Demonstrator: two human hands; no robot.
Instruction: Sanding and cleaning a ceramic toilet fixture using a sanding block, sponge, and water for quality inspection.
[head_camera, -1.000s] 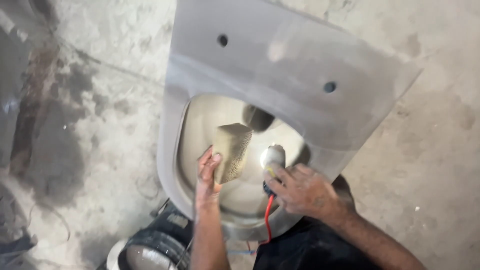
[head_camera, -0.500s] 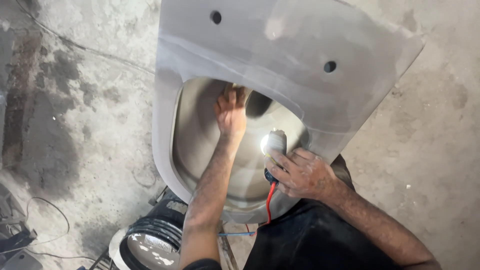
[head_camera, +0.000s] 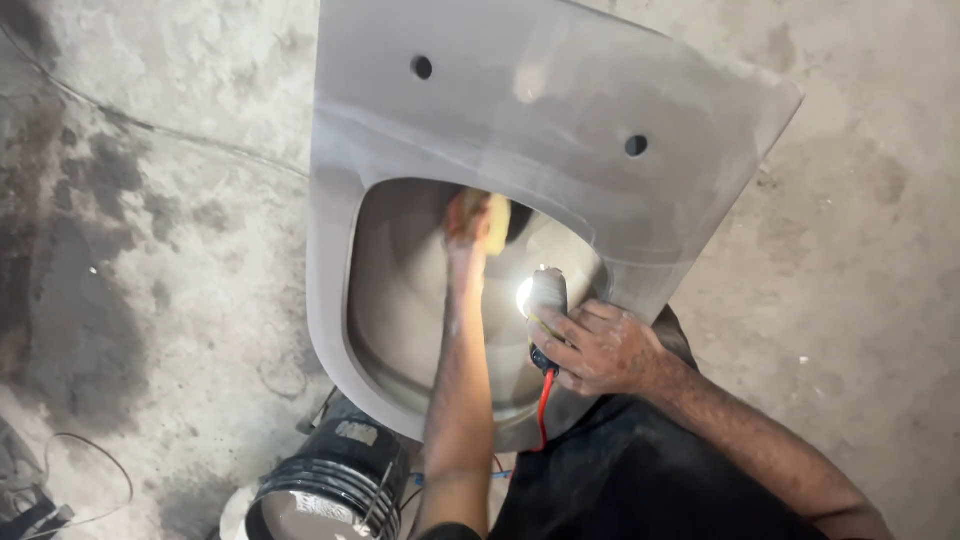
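Unfired grey clay toilet bowl (head_camera: 560, 110) standing on the concrete floor (head_camera: 150, 200), seen from above; flat deck at the top with two round mounting holes, open basin below.

Left hand (head_camera: 466, 216) is deep in the basin, fingers curled onto a yellow sponge (head_camera: 497, 222), pressing it against the upper inner wall just beside the dark outlet opening. Forearm runs straight down into the bowl and is coated with grey slip.

Right hand (head_camera: 598, 347) is wrapped tight around a small work lamp (head_camera: 543, 297), held at the right rim of the basin with the lit end aimed inward. Red cable (head_camera: 543, 408) hangs from it over the front rim.

Progress, judging from the surface only: deck and outer rim look smooth and even, with faint wipe streaks. Inner wall on the left and bottom reads uniform under the light. Sponge is at the far top of the basin near the outlet, so that zone looks like the part in hand. Right inner wall behind the lamp is in glare, can't tell its finish.

Black ribbed bucket (head_camera: 330, 480) with cloudy water sits just beside the front of the bowl. Loose wire lies on the floor at lower left.
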